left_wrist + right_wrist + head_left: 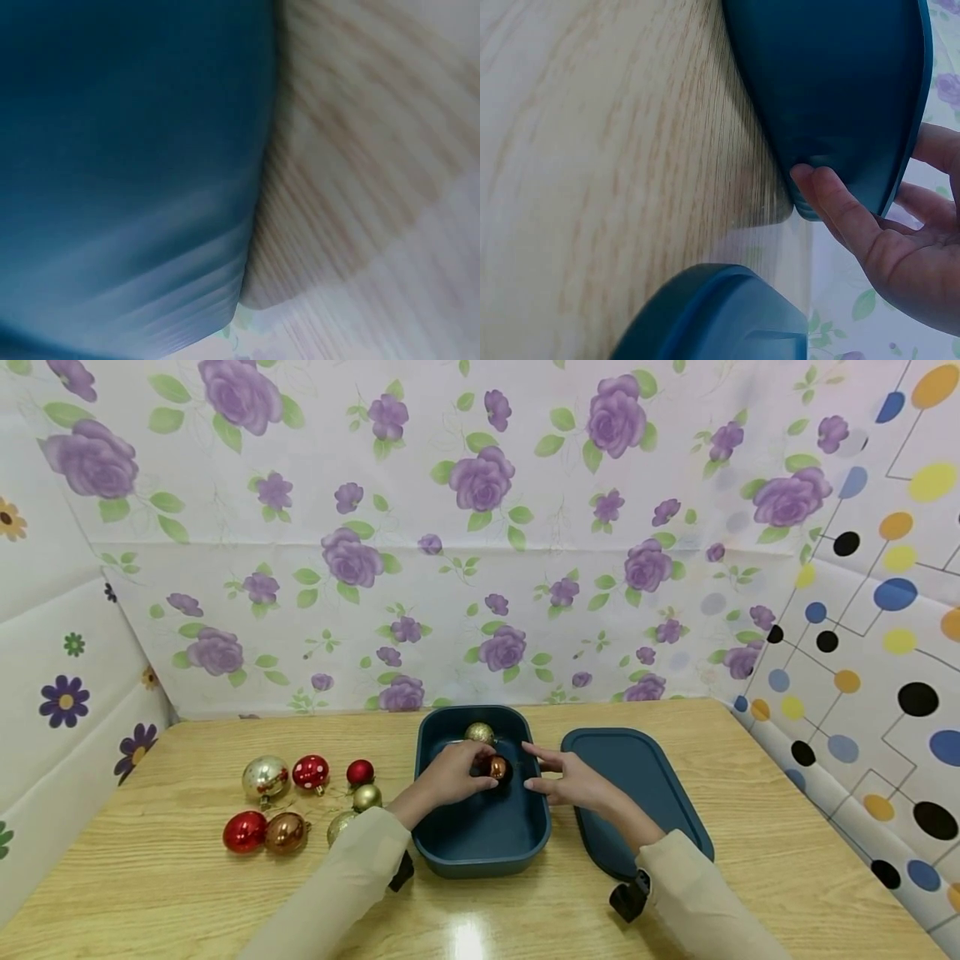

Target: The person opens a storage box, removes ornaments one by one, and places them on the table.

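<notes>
My left hand [456,771] reaches into the deep blue box [480,864] and holds a shiny copper Christmas bauble [498,767] between thumb and fingers. Behind it in the box lies a glittery gold bauble [480,733]. My right hand [572,779] grips the box's right wall: in the right wrist view, two fingers [844,202] lie along the outside while the other digits reach over the rim. The left wrist view shows only the box's outer side and the table, with the left hand hidden.
Left of the box lie several baubles: a shiny gold one [266,778], a spotted red one [311,773], a small red one [360,772], a red one [245,832] and a brown one [287,833]. The blue lid [637,768] lies flat to the right. Patterned cloth surrounds the wooden table [150,877].
</notes>
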`<action>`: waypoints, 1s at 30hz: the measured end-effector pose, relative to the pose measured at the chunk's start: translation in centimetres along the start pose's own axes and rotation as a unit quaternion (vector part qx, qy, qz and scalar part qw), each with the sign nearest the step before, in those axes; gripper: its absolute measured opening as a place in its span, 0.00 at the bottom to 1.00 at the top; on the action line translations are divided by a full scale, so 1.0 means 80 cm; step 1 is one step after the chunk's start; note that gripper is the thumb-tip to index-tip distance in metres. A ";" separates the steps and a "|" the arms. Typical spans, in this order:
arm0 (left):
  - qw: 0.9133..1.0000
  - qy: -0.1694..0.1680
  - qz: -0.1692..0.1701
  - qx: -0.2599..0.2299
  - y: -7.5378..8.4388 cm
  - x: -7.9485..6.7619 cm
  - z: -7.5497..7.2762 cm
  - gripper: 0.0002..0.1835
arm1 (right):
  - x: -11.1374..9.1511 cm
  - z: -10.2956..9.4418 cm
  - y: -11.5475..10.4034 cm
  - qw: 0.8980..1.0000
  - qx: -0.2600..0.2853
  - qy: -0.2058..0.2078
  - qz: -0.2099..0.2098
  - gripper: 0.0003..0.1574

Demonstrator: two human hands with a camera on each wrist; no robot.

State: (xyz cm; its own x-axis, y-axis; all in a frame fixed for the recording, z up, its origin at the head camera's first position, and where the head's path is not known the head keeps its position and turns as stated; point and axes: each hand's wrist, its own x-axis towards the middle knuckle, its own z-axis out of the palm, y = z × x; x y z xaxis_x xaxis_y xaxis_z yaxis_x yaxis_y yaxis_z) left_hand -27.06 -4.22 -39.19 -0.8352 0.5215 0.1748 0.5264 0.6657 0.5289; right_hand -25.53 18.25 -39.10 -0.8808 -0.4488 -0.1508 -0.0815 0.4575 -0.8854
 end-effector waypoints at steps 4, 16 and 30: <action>0.999 0.028 0.012 -0.014 0.001 -0.007 -0.005 0.22 | 0.000 0.000 -0.001 1.000 -0.001 0.003 0.002 0.43; 0.991 0.097 0.017 -0.090 -0.002 -0.043 -0.053 0.23 | -0.002 0.000 -0.002 1.000 0.003 0.000 -0.005 0.43; 0.979 0.169 -0.074 -0.092 -0.054 -0.124 -0.123 0.25 | 0.000 0.000 0.002 1.000 0.004 -0.002 -0.009 0.44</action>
State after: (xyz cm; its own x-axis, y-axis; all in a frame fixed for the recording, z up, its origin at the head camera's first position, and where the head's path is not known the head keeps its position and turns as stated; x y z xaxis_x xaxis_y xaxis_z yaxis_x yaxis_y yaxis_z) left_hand -22.62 -17.50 -35.01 -0.9214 0.1997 0.3333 0.3841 0.5977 0.7037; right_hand -25.53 18.34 -39.26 -0.8769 -0.4609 -0.1364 -0.0944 0.4434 -0.8913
